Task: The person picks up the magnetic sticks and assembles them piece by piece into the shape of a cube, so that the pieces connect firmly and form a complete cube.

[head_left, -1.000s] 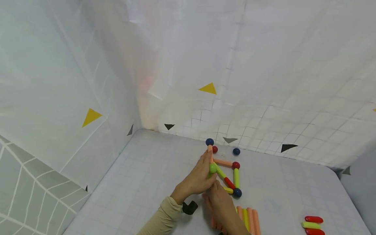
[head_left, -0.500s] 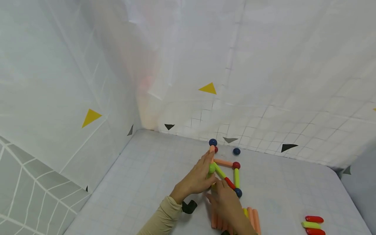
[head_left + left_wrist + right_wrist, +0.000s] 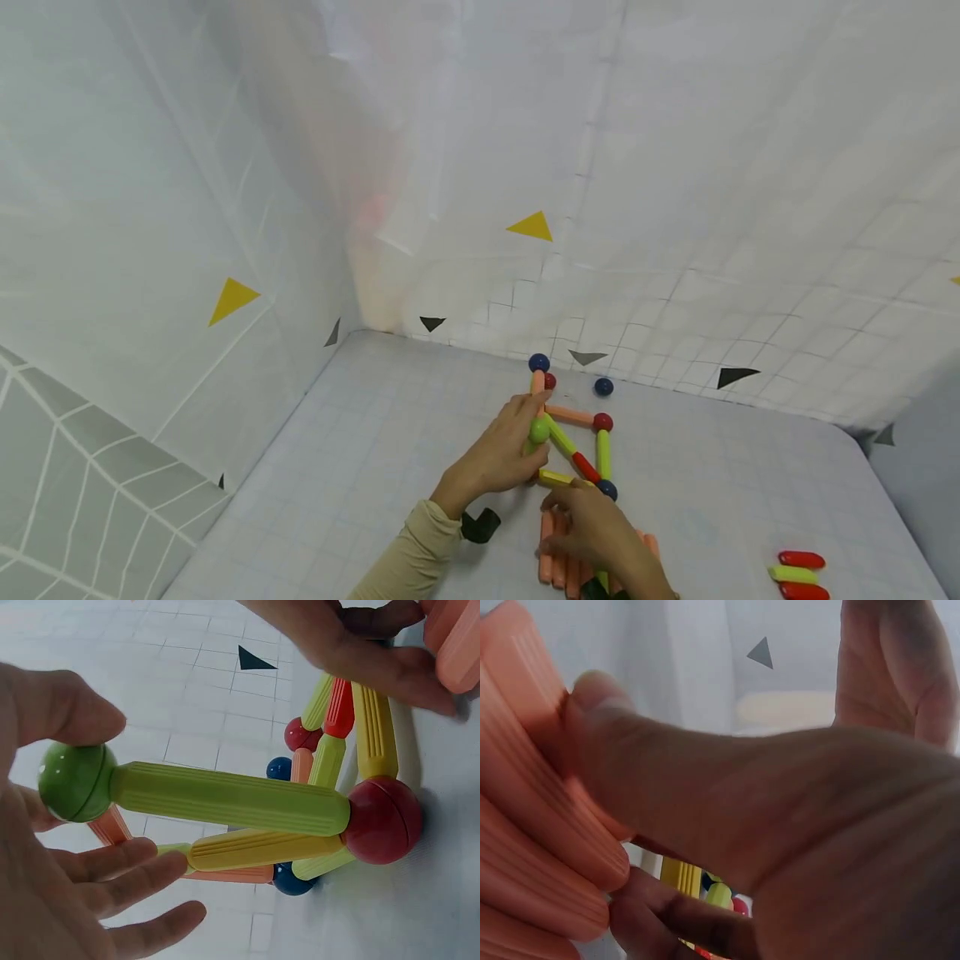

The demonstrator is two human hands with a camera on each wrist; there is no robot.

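Note:
In the left wrist view, my left hand (image 3: 45, 847) pinches a green ball (image 3: 79, 781) between thumb and index finger, its other fingers spread. From that ball an upright light green rod (image 3: 232, 799) runs to a red ball (image 3: 384, 820) on the table. A yellow rod (image 3: 557, 478) leads from the red ball toward a dark blue ball (image 3: 607, 489). My right hand (image 3: 592, 525) is over a row of orange rods (image 3: 558, 550). Its thumb touches one orange rod (image 3: 529, 667) and its fingertips are at the rod ends, with the fingers loosely bent.
An orange rod (image 3: 570, 414), a red ball (image 3: 602, 422) and a light green rod (image 3: 603, 454) form the frame's far side. A loose dark blue ball (image 3: 603, 387) lies behind. Red rods (image 3: 802, 560) and a light green rod (image 3: 793, 575) lie at right.
My right hand has moved from beside the left hand, back and rightward onto the orange rods, uncovering the yellow rod. The left hand stays at the green ball; the blue-topped orange rod sways slightly.

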